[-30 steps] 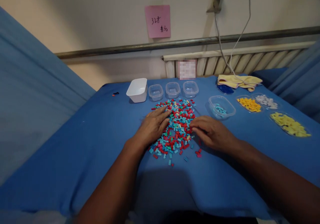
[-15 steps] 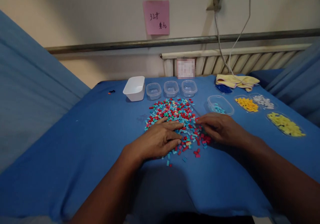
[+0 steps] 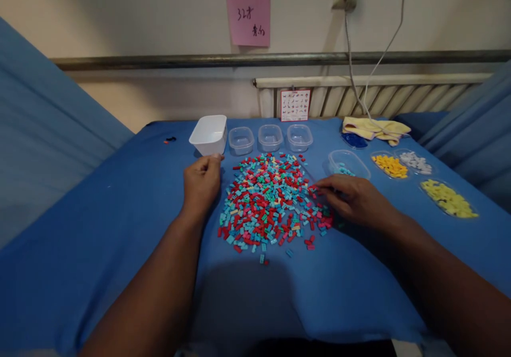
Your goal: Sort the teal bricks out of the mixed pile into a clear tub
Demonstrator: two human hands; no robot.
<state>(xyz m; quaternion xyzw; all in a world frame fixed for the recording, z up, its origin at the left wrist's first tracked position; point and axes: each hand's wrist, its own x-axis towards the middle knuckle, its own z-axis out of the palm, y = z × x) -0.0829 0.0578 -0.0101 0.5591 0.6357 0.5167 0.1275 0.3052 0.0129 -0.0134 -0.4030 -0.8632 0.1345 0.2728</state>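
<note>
— Pinching something small, it seems: our left hand (image 3: pixel 202 180) is curled, thumb and forefinger together just in front of the white tub (image 3: pixel 209 134), though we cannot tell what sits between the fingertips.

— And our right hand (image 3: pixel 351 198)?

— It lies loose at the right edge of the pile of small bricks (image 3: pixel 271 201), fingers spread and touching the red pieces there, clamped on nothing that we can see.

— How far along do we judge the sorting?

— Early. The pile, red, light blue and some green, is spread wide on the blue cloth (image 3: pixel 120 224) between our hands. The three clear tubs (image 3: pixel 270 137) beside the white one look empty. Only the clear dish (image 3: pixel 348 164) near our right hand holds a few light blue pieces.

— What about the dishes further right?

— Orange bricks (image 3: pixel 389 166), pale ones (image 3: pixel 415 161) and yellow ones (image 3: pixel 447 199) are already separated, each in its own dish. Nearly all of the mixed pile remains.
</note>
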